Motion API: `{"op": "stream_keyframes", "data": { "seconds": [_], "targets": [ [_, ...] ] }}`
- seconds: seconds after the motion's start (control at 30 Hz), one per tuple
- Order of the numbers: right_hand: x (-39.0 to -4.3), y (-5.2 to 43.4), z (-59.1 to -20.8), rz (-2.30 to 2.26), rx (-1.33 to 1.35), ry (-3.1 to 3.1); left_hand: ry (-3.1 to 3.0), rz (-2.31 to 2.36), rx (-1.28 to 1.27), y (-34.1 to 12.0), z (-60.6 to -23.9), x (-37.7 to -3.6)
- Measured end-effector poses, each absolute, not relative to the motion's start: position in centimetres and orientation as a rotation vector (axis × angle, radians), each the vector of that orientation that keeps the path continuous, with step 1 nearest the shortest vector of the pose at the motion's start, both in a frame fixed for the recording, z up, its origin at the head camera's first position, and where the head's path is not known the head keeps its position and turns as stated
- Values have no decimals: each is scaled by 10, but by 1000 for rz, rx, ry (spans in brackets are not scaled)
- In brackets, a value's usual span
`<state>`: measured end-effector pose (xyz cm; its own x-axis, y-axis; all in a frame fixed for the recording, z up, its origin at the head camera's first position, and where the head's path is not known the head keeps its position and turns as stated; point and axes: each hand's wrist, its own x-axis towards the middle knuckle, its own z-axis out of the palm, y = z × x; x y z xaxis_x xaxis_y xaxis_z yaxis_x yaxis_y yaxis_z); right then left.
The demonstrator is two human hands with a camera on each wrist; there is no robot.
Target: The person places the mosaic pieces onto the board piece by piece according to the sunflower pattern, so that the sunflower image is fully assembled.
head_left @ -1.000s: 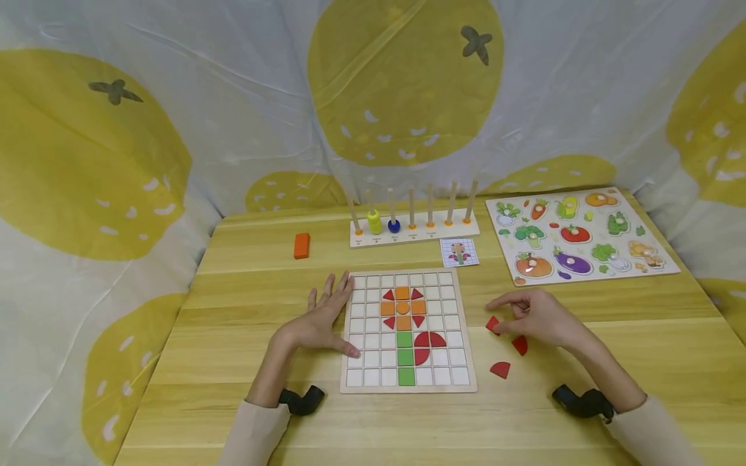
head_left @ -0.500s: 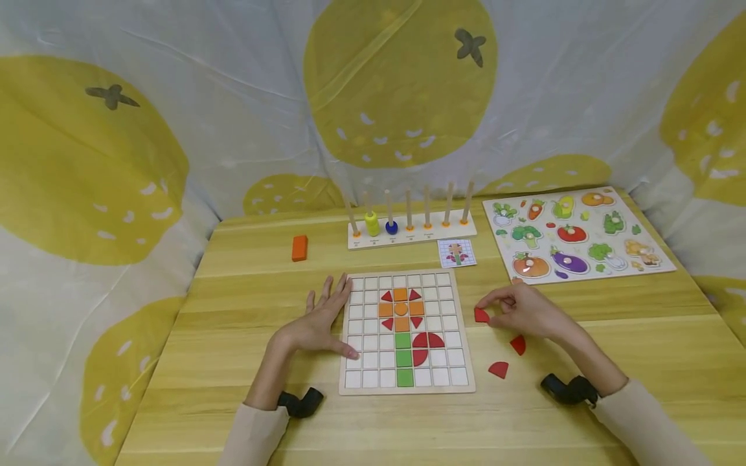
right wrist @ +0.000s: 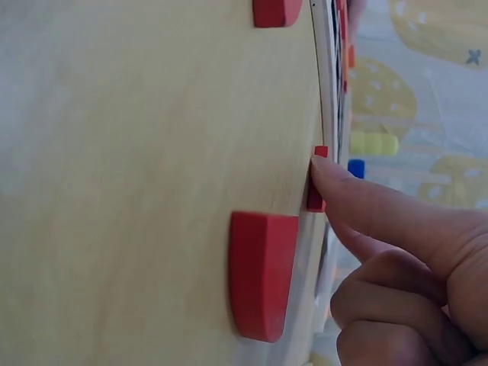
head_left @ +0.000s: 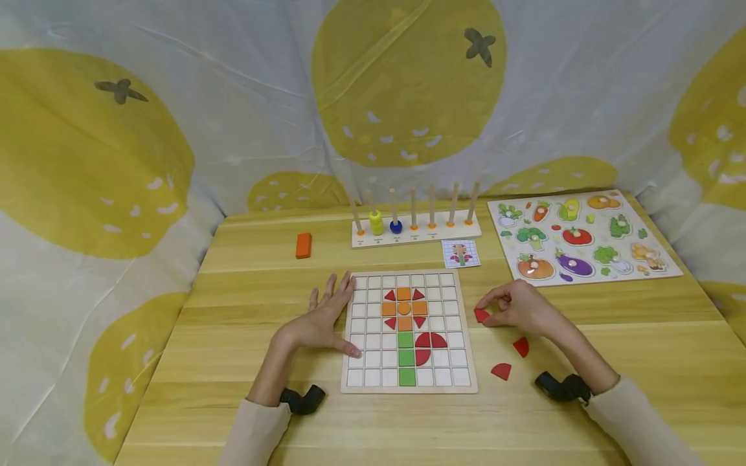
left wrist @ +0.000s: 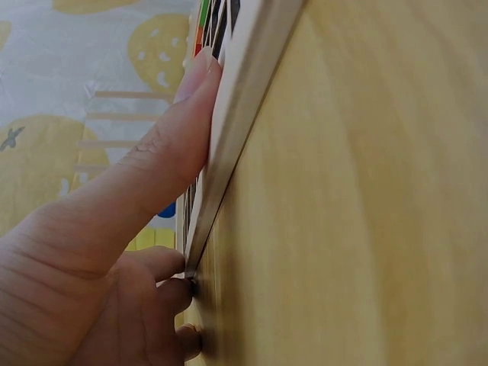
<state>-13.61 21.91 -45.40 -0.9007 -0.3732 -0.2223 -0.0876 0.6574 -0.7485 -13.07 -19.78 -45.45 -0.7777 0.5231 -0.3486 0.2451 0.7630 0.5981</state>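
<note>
A white grid board lies in the middle of the table, bearing orange, green and red pieces in its squares. My left hand rests along the board's left edge with fingers spread; in the left wrist view its thumb lies over the rim. To the right of the board, my right hand pinches a red quarter-circle piece between thumb and index finger. The right wrist view has this red piece low by the table, near the board's side. Two more red quarter-circles lie loose below the right hand.
A small pattern card lies behind the board. Further back stands a peg rack with yellow and blue beads. A vegetable puzzle occupies the back right, and an orange block sits at the back left.
My right hand has moved left and slightly away from me, taking the red quarter-circle closer to the board. The left hand stays in place on the board's edge.
</note>
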Motion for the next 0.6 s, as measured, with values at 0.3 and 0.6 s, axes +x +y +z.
{"op": "stream_keyframes", "data": {
  "seconds": [0.3, 0.6],
  "targets": [
    [-137, 218, -456, -1148, -397, 2525, 2448, 740, 584, -199, -455, -130],
    [-137, 217, -458, -1110, -412, 2548, 2447, 739, 580, -198, -454, -130]
  ]
}}
